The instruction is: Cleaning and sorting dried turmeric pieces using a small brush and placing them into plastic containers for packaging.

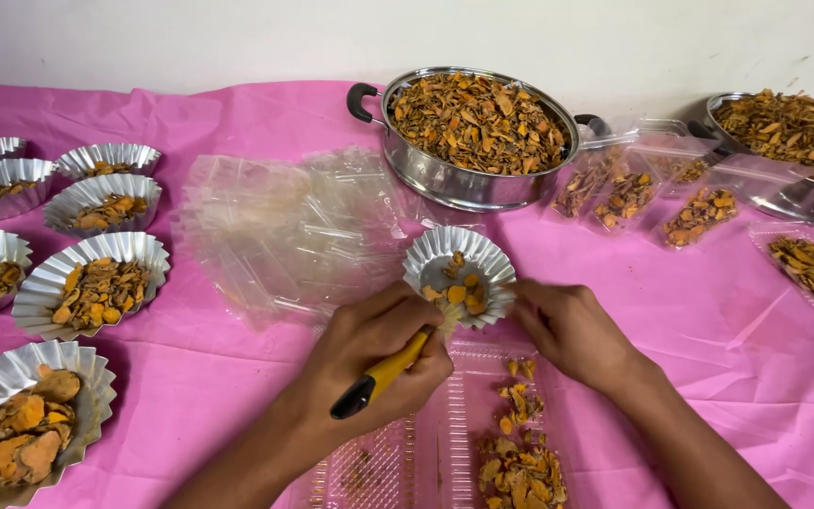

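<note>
My left hand [369, 353] grips a tool with a yellow and black handle [381, 377], its tip reaching into a small fluted foil cup [459, 271]. My right hand [572, 330] pinches the right rim of that cup and tilts it. A few orange dried pieces remain inside the cup. Below it lies an open clear plastic clamshell box [463, 443] with dried orange-brown pieces [520, 467] heaped in its right half.
Several foil cups [96, 283] with dried pieces line the left on the pink tablecloth [237, 123]. A stack of empty clear boxes [284, 236] lies in the middle. A steel pot [473, 132] and another pan [784, 141] of dried pieces stand behind, filled clear boxes [652, 198] beside them.
</note>
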